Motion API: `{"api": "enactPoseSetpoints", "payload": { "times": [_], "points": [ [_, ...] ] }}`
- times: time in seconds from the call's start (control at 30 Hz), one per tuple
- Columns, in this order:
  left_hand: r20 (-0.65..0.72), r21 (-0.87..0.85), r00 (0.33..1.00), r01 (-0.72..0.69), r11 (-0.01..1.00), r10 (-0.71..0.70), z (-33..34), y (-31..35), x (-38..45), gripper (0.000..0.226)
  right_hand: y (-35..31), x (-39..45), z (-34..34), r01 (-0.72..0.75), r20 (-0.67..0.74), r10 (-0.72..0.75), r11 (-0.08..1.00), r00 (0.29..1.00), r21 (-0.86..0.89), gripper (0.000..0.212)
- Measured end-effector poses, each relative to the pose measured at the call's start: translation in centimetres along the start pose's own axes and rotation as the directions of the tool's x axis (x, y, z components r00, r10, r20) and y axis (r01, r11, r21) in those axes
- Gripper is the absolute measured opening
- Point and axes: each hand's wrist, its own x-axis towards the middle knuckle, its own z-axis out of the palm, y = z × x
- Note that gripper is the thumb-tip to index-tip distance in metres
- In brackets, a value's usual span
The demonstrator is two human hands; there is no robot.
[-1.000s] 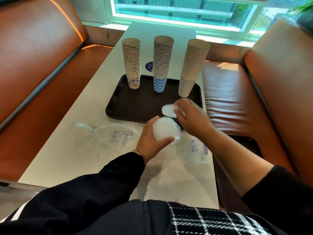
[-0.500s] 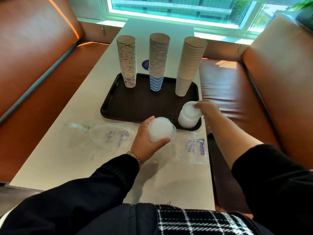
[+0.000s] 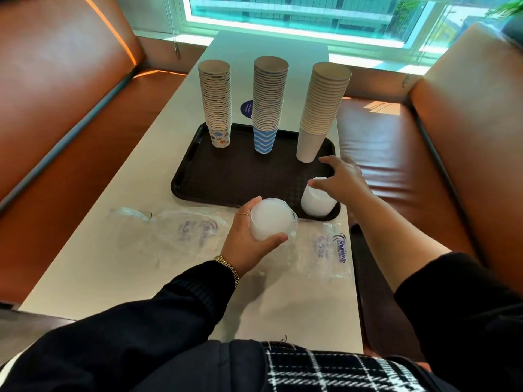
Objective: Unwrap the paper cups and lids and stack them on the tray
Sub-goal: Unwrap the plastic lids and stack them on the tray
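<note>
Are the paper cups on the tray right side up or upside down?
Upside down. All three cup stacks stand on the tray with wide rims down and flat bottoms on top.

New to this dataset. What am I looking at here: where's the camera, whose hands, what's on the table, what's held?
There is no robot here. A person wears one wide-angle camera on the head, so the view looks forward and down at their own two bare hands over a white table between two orange-brown benches.

On the table lies a dark tray. Along its far side stand three tall stacks of upside-down paper cups: a patterned stack, a blue-striped stack and a plain stack. At its near right corner sits a short stack of white lids.

The left hand grips a second bundle of lids, which seems partly still in clear wrapping. The right hand, fingers spread, is at the top of the lid stack on the tray. Empty clear plastic bags lie on the table near the person.
</note>
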Motion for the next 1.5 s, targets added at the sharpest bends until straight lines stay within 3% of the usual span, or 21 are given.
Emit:
{"api": "enactPoseSetpoints", "payload": {
  "times": [0.13, 0.27, 0.43, 0.57, 0.67, 0.8, 0.93, 1.17, 1.5],
  "points": [
    [-0.007, 0.000, 1.000, -0.003, 1.000, 0.003, 0.0, 0.0, 0.0, 0.096, -1.2, -0.1, 0.3, 0.079, 0.229, -0.030, 0.975, 0.973, -0.209, 0.077],
    [0.000, -0.001, 1.000, 0.000, 1.000, 0.000, 0.1, 0.0, 0.0, 0.097, -1.3, 0.0, 1.6, 0.097, 0.276, -0.006, 0.943, 0.961, -0.317, 0.066],
    [0.013, -0.029, 1.000, 0.016, 0.999, -0.016, 0.0, -0.1, 0.1, 0.106, -1.6, -0.6, 1.1, 0.079, 0.251, -0.007, 0.957, 0.968, -0.278, 0.074],
    [0.017, -0.031, 1.000, 0.005, 1.000, -0.004, -0.1, -0.2, 0.3, 0.109, -3.8, -3.9, 0.4, 0.190, 0.056, -0.187, 0.980, 0.981, -0.062, 0.050],
    [0.018, -0.027, 1.000, 0.001, 1.000, -0.001, -0.2, -0.6, 0.3, 0.111, -6.1, -7.4, 0.6, 0.334, 0.165, -0.323, 0.941, 0.932, -0.045, 0.040],
    [0.010, -0.006, 1.000, -0.004, 1.000, 0.004, 0.3, -1.4, 0.2, 0.110, -7.6, -10.4, 1.7, 0.344, 0.305, -0.309, 0.936, 0.901, -0.069, 0.057],
    [-0.003, 0.050, 1.000, 0.015, 0.999, -0.015, 0.7, -2.1, -0.1, 0.094, -8.1, -11.0, 2.1, 0.346, 0.334, -0.281, 0.926, 0.900, -0.153, 0.066],
    [-0.012, 0.184, 1.000, 0.009, 0.983, -0.007, 1.4, -2.7, -0.1, 0.091, -8.8, -10.5, 2.3, 0.372, 0.381, -0.268, 0.899, 0.885, -0.232, 0.084],
    [0.005, 0.211, 1.000, 0.021, 0.977, -0.022, 1.5, -3.2, -0.1, 0.094, -10.2, -10.0, 1.7, 0.482, 0.467, -0.294, 0.800, 0.834, -0.357, 0.085]
  ]
}}
